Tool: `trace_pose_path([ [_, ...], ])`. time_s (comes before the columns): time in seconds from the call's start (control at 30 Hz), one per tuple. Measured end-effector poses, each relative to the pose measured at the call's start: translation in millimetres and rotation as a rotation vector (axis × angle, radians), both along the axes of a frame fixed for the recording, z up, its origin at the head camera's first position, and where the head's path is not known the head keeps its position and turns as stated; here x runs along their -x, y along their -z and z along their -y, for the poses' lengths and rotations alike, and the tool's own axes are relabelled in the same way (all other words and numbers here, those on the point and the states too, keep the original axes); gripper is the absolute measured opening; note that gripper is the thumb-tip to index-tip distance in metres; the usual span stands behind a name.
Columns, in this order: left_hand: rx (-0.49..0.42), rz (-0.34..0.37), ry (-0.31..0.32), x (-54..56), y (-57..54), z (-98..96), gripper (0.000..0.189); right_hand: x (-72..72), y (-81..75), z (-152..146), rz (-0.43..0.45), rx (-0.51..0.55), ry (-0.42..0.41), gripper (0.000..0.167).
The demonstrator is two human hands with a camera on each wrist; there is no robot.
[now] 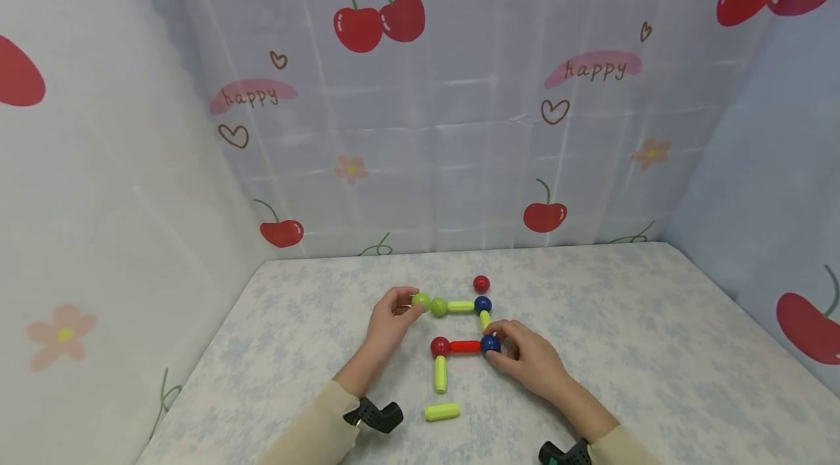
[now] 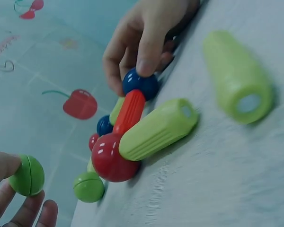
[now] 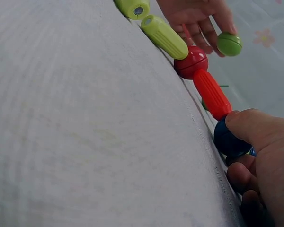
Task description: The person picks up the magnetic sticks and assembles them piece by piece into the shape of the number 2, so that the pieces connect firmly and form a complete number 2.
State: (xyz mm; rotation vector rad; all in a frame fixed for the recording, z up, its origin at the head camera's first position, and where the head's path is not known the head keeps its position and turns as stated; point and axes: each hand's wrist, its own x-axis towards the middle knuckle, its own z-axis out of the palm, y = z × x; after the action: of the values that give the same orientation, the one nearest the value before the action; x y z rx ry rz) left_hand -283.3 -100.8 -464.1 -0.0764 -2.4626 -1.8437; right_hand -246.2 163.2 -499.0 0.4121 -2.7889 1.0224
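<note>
The green ball (image 1: 421, 301), beyond and to the left of the red rod (image 1: 465, 346), is pinched between thumb and fingertips of my left hand (image 1: 389, 319); I judge it light, hard plastic, glossy enough to slip or roll, and best held from opposite sides. At the red rod's right end my right hand (image 1: 528, 359) pinches a blue ball (image 1: 490, 345), likely just as stiff and smooth. Nearer me than the red rod, a loose yellow-green rod (image 1: 442, 412) lies on the surface (image 1: 590, 319), its metal-looking end perhaps magnetic, so I'd grip its long sides.
</note>
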Motion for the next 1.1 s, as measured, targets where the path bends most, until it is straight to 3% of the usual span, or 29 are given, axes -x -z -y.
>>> trace_pose_path([
  [0.37,0.107,-0.017,0.126,-52.2,0.9,10.0,0.034,-0.5,-0.7,0,-0.007,-0.003,0.013,0.029],
  [0.6,0.101,0.048,0.192,-75.8,15.6,13.2,0.036,-1.5,-1.7,1,0.000,0.003,0.011,0.029],
  [0.77,0.136,0.065,0.222,-85.0,25.7,13.9,0.034,-0.2,-0.1,2,0.004,0.000,-0.002,0.029],
  [1.1,0.186,0.036,0.325,-89.8,29.1,16.7,0.030,-0.5,0.0,0,-0.016,-0.002,0.002,0.029],
])
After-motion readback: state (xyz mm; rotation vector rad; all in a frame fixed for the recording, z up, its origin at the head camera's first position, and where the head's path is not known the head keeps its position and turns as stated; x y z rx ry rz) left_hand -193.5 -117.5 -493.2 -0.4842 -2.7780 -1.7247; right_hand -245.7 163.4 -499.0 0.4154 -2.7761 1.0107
